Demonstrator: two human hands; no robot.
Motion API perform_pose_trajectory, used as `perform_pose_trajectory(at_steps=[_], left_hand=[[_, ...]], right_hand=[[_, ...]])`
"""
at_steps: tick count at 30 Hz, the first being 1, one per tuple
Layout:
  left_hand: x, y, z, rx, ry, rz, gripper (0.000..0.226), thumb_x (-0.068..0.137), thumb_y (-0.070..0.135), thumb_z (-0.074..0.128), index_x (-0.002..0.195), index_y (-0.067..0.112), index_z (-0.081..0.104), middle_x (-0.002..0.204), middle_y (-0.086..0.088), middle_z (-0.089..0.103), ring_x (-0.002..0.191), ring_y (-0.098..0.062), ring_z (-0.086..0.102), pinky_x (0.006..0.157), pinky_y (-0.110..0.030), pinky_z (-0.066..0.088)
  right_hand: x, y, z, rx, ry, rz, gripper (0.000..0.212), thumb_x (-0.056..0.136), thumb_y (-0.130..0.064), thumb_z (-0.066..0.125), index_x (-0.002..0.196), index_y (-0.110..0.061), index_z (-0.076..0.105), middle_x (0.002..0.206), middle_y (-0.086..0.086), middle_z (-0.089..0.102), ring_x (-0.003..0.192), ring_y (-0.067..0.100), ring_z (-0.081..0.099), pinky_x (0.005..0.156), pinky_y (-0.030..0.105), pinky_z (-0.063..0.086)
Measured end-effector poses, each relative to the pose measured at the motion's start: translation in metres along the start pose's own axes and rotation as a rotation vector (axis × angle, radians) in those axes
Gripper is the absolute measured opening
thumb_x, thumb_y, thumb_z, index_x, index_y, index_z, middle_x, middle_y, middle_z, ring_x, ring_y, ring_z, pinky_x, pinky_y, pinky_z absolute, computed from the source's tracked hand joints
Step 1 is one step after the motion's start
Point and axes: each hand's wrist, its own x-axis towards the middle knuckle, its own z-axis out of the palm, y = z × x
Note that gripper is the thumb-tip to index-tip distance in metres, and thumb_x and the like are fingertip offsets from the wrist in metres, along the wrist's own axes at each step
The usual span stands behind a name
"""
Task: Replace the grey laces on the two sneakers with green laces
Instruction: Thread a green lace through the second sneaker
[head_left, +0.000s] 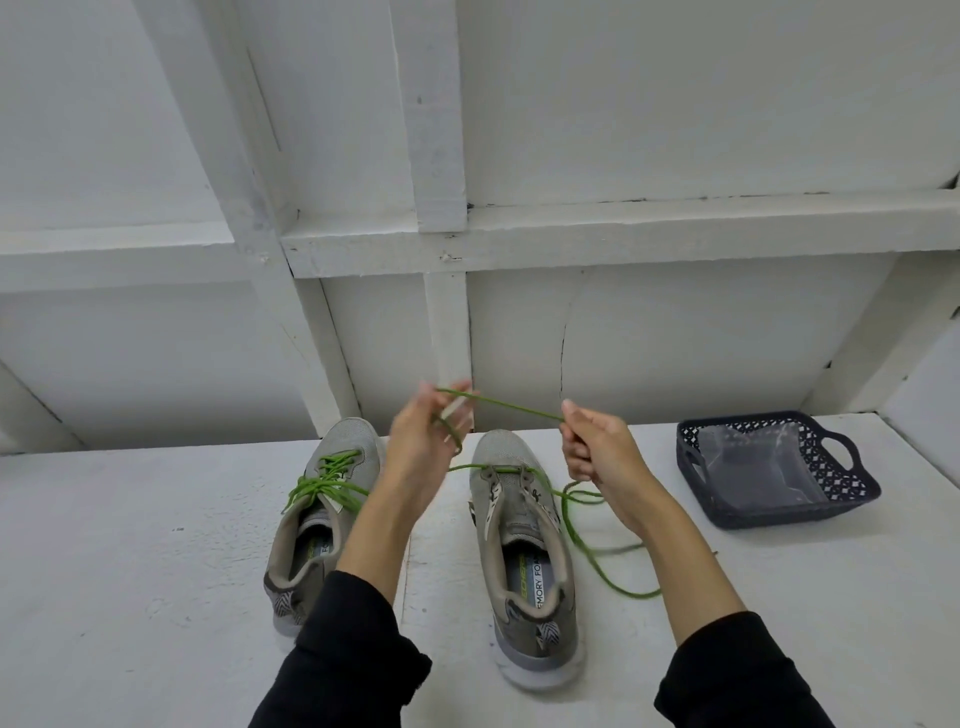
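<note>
1. Both hands were raised above the right sneaker (524, 551): the left hand (423, 441) was curled around one run of the green lace (511, 406), the right hand (592, 441) was pinched on the other.
2. That lace was passed through only the front eyelets, its slack trailing on the white table (156, 571) (the left sneaker (317, 519) was already laced in green).
3. The two ends would best be evened before crossing, and each end fed cleanly through its eyelet, kept free of twists.
4. A dark basket (857, 488) was set well apart on the right.
</note>
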Motion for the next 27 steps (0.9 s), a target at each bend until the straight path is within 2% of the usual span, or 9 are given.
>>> perform_pose_trajectory(at_steps=[3, 6, 8, 10, 13, 17, 22, 24, 27], left_hand=[[0.007, 0.016, -0.019, -0.342, 0.179, -0.028, 0.037, 0.104, 0.035, 0.034, 0.072, 0.018, 0.04, 0.054, 0.005, 0.049, 0.047, -0.007, 0.049, 0.052, -0.024, 0.053], [0.004, 0.013, -0.041, 0.881, 0.097, 0.163, 0.035, 0.099, 0.051, 0.037, 0.086, 0.019, 0.044, 0.067, 0.005, 0.046, 0.058, -0.012, 0.043, 0.055, -0.026, 0.04], [0.0, 0.006, -0.045, 1.337, -0.107, 0.199, 0.04, 0.094, 0.062, 0.037, 0.117, 0.031, 0.047, 0.086, 0.006, 0.06, 0.079, -0.015, 0.059, 0.072, -0.033, 0.048], [-0.004, 0.002, -0.033, 1.214, -0.279, 0.134, 0.045, 0.093, 0.065, 0.038, 0.132, 0.042, 0.045, 0.11, 0.009, 0.061, 0.106, -0.013, 0.058, 0.094, -0.038, 0.045], [-0.008, -0.012, -0.012, 1.111, -0.454, 0.181, 0.035, 0.091, 0.063, 0.044, 0.106, 0.04, 0.066, 0.12, 0.017, 0.059, 0.121, -0.006, 0.048, 0.106, -0.039, 0.036], [-0.014, -0.016, 0.0, 0.865, -0.454, 0.092, 0.045, 0.093, 0.052, 0.05, 0.097, 0.01, 0.064, 0.104, -0.004, 0.064, 0.1, -0.016, 0.059, 0.098, -0.035, 0.043], [-0.022, -0.013, 0.009, 0.693, -0.458, -0.079, 0.035, 0.101, 0.034, 0.042, 0.096, 0.006, 0.062, 0.064, 0.015, 0.051, 0.06, -0.002, 0.051, 0.07, -0.021, 0.047], [-0.019, -0.013, 0.006, 0.538, -0.321, -0.055, 0.03, 0.099, 0.031, 0.047, 0.082, 0.011, 0.06, 0.067, 0.012, 0.049, 0.065, -0.004, 0.05, 0.071, -0.028, 0.049], [-0.007, -0.005, -0.004, -0.079, -0.024, -0.093, 0.036, 0.103, 0.029, 0.04, 0.075, 0.01, 0.051, 0.086, -0.004, 0.062, 0.087, -0.019, 0.063, 0.086, -0.042, 0.054]], right_hand=[[-0.003, 0.005, -0.015, 0.185, 0.063, 0.031, 0.037, 0.099, -0.031, 0.047, 0.068, -0.013, 0.041, 0.052, -0.004, 0.027, 0.043, 0.008, 0.021, 0.042, 0.02, 0.018], [-0.002, 0.009, -0.018, 0.184, 0.078, 0.021, 0.036, 0.1, -0.03, 0.047, 0.069, -0.012, 0.043, 0.053, -0.005, 0.027, 0.041, 0.007, 0.02, 0.04, 0.019, 0.016], [-0.003, 0.01, -0.012, 0.117, 0.063, 0.016, 0.036, 0.1, -0.03, 0.046, 0.069, -0.012, 0.044, 0.053, -0.005, 0.027, 0.042, 0.007, 0.02, 0.041, 0.019, 0.015], [-0.003, 0.009, -0.003, 0.032, 0.023, 0.006, 0.037, 0.1, -0.031, 0.045, 0.068, -0.012, 0.045, 0.052, -0.007, 0.028, 0.043, 0.006, 0.021, 0.04, 0.016, 0.018], [-0.003, 0.006, 0.009, -0.062, -0.032, -0.006, 0.038, 0.101, -0.032, 0.044, 0.068, -0.013, 0.045, 0.049, -0.012, 0.031, 0.043, 0.005, 0.023, 0.041, 0.014, 0.021], [-0.005, 0.004, 0.011, -0.087, -0.028, -0.008, 0.038, 0.101, -0.034, 0.043, 0.069, -0.013, 0.046, 0.048, -0.013, 0.031, 0.043, 0.005, 0.022, 0.042, 0.015, 0.021], [-0.006, 0.006, 0.008, -0.12, -0.031, 0.001, 0.038, 0.1, -0.037, 0.043, 0.071, -0.013, 0.045, 0.052, -0.009, 0.028, 0.044, 0.006, 0.022, 0.042, 0.015, 0.023], [-0.007, 0.006, 0.007, -0.115, -0.037, 0.004, 0.038, 0.1, -0.036, 0.044, 0.07, -0.013, 0.044, 0.052, -0.009, 0.026, 0.044, 0.006, 0.021, 0.041, 0.014, 0.023], [-0.008, 0.007, 0.003, -0.104, -0.041, 0.001, 0.037, 0.1, -0.034, 0.046, 0.07, -0.012, 0.045, 0.052, -0.008, 0.026, 0.045, 0.007, 0.02, 0.041, 0.014, 0.022]])
